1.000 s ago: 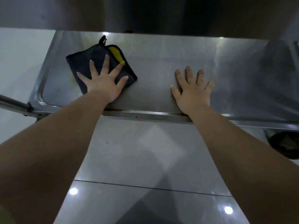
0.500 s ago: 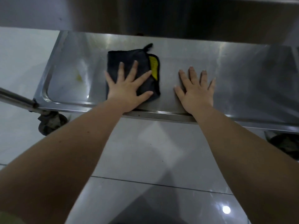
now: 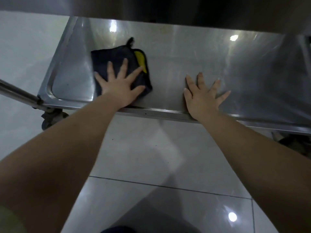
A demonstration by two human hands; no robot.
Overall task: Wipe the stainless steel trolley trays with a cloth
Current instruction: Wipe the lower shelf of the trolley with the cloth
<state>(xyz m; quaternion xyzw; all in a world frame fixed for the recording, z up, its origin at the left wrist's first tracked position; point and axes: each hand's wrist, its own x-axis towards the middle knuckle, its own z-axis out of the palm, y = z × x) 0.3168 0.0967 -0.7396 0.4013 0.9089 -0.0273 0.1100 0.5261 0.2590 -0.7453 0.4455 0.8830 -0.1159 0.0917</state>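
Cloth (image 3: 111, 55): dark, yellow inner face, folded, flat on the left half of the trolley tray (image 3: 210, 52) | my left hand (image 3: 120, 86): fingers spread straight, pressing the cloth down | my right hand (image 3: 201, 98): fingers splayed flat on bare steel, holding nothing | progress: mid-wipe, I judge; right half looks streaky, to be done | writing: none legible.

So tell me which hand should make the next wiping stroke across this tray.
Left. The left hand presses flat on the cloth; the right hand rests bare on the tray, apart from it.
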